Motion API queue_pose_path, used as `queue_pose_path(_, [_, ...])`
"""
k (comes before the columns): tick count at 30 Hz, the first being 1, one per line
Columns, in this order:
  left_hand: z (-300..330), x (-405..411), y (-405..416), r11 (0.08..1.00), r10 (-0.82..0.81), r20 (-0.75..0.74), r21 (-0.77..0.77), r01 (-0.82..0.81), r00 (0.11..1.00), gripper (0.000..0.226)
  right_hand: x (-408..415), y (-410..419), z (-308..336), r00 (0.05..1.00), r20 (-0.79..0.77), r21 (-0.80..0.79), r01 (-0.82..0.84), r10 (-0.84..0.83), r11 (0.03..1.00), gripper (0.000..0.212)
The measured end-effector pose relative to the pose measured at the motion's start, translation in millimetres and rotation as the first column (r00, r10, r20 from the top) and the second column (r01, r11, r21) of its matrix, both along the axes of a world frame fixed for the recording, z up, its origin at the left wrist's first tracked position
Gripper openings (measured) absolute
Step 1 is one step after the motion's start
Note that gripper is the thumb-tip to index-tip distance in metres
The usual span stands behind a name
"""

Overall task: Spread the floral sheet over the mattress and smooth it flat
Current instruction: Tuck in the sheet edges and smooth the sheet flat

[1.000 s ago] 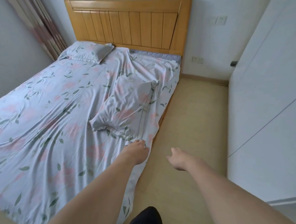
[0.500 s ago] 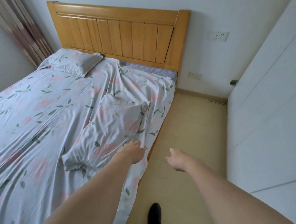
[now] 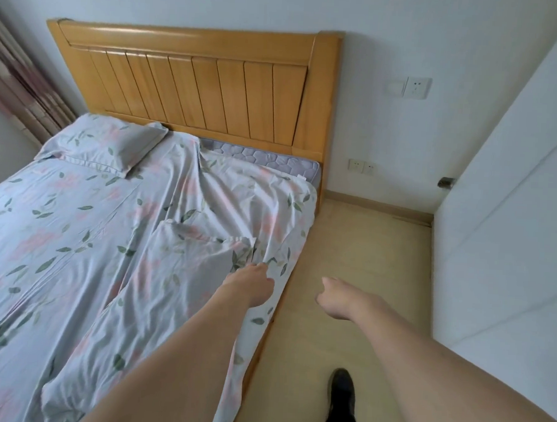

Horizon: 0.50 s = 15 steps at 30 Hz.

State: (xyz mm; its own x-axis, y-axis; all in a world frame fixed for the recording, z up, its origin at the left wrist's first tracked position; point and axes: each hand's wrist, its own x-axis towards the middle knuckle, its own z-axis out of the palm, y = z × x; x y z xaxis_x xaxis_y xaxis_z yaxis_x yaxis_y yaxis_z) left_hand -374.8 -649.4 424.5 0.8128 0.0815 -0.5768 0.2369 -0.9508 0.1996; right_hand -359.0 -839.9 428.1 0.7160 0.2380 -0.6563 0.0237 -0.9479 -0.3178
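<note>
the floral sheet [image 3: 85, 233] covers most of the mattress [image 3: 267, 153], bare only at the headboard corner; left hand [image 3: 250, 283] nearer, fingers seemingly pinching its bunched edge; right hand [image 3: 334, 297] loosely curled, holding nothing, beside the bed.

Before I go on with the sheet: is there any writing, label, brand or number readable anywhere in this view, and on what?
None can be read.
Floral sheet: printed leaves and flowers only, no words.
White tag at the sheet's corner by the mattress: too small to read.
Wall switch and socket: no legible markings.
Low sockets: too small to tell.
Headboard: plain wood, no lettering.
</note>
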Motion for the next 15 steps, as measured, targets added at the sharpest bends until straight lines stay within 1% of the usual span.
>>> queue_pose_path(7, [13,133,-25,0.994,0.108,0.053,-0.006,-0.108,0.993,0.051,151,-25,25,0.999,0.033,0.067,-0.029,0.027,0.997,0.054])
queue_pose_path(12, [5,201,-26,0.987,0.163,0.009,0.015,-0.163,0.987,0.051,234,-21,24,0.998,-0.014,0.115,-0.065,0.067,0.991,0.051])
queue_pose_path(15, [-2,253,-22,0.982,0.187,0.001,0.011,-0.187,0.982,0.049,292,-14,12,0.994,-0.028,0.097,-0.103,0.106,0.990,0.053])
